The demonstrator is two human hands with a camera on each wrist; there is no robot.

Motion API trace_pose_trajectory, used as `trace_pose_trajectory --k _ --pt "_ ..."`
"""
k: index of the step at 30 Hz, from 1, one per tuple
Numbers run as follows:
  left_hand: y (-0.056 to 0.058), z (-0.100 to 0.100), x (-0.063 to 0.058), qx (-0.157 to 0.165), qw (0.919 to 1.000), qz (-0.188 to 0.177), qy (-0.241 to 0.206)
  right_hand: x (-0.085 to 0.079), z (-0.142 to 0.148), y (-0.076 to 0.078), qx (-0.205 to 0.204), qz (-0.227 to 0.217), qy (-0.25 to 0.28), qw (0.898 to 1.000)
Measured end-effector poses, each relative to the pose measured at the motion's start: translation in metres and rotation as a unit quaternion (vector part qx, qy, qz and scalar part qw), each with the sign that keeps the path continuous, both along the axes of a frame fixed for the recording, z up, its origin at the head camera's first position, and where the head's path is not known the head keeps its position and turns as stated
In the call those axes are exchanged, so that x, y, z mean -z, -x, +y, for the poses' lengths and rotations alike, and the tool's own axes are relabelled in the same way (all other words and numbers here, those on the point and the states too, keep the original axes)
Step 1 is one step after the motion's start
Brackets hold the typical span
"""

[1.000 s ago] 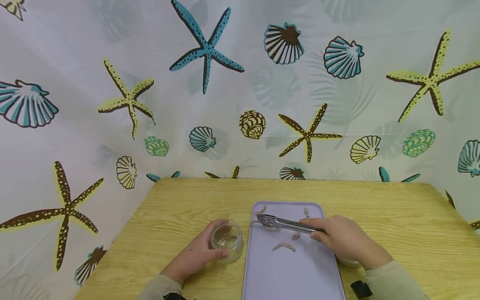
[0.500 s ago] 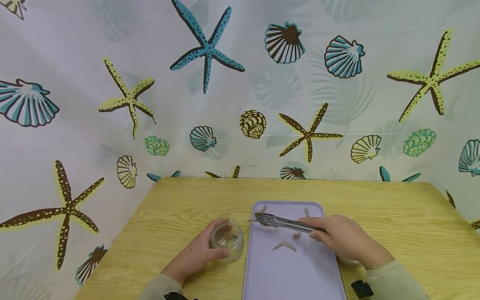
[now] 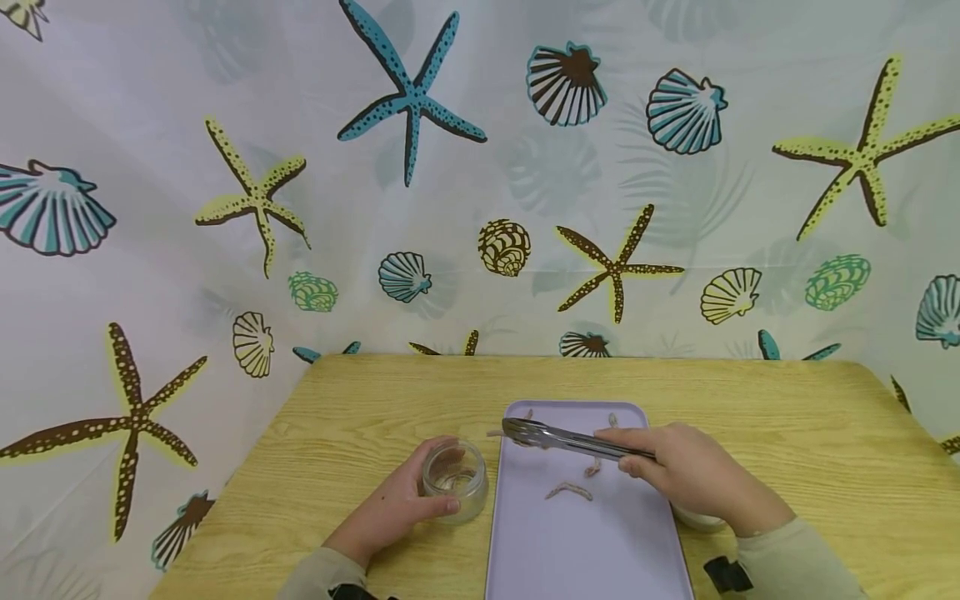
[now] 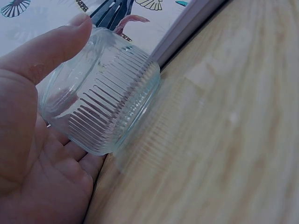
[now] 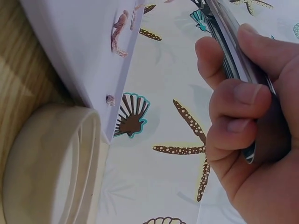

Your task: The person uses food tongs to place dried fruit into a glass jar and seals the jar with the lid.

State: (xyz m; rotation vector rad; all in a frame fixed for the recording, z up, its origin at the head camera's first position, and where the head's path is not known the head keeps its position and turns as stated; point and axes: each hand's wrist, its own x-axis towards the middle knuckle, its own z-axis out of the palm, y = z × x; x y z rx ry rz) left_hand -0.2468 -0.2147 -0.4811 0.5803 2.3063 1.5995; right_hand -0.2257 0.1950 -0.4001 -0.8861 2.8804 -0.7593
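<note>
My left hand (image 3: 408, 500) holds a clear glass jar (image 3: 455, 483) standing on the table just left of the lavender tray. Ribbed sides of the jar (image 4: 110, 100) fill the left wrist view, with the thumb over one side. My right hand (image 3: 693, 471) grips metal tongs (image 3: 577, 442) that reach left above the tray's far part. A thin pinkish-brown dried strip (image 4: 131, 19) sticks out from the tong tips; in the head view its end (image 3: 495, 432) juts past the tray's left edge. Similar dried strips (image 3: 570, 490) lie on the tray (image 3: 585, 550).
A round cream-coloured container or lid (image 5: 46, 168) sits on the table beside the tray's right edge, partly under my right forearm in the head view. A patterned cloth (image 3: 465, 192) hangs behind the wooden table (image 3: 390, 400).
The tongs have lifted slightly and moved left, carrying the strip out past the tray's left edge. My left hand and the jar stay where they were.
</note>
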Motion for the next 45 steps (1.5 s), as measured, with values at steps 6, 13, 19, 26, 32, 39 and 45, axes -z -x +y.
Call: trace_pose_trajectory --k 6,13,19,26,32,39,45 --pt "0.0 0.0 0.0 -0.002 1.0 -0.003 0.0 -0.003 -0.001 -0.001 -0.004 0.007 0.004 1.0" --pt "0.001 0.0 0.0 -0.002 1.0 0.001 0.003 -0.006 -0.004 -0.004 -0.018 0.012 0.014 1.0" --pt "0.001 -0.001 0.001 -0.002 1.0 0.001 0.004 -0.007 -0.005 -0.005 -0.02 0.01 0.009 1.0" --pt "0.001 -0.001 0.001 0.001 1.0 0.005 0.005 -0.005 0.0 -0.002 -0.002 0.018 -0.031 0.999" --pt "0.0 0.0 -0.001 -0.004 1.0 0.002 0.007 0.0 0.004 0.002 0.021 0.009 -0.043 0.999" --pt "0.0 0.001 -0.003 -0.007 1.0 -0.003 0.006 0.003 0.006 0.004 0.032 -0.004 -0.048 0.998" --pt "-0.002 0.002 -0.003 -0.01 0.9999 -0.003 0.007 0.001 0.007 0.004 0.032 0.002 -0.043 0.999"
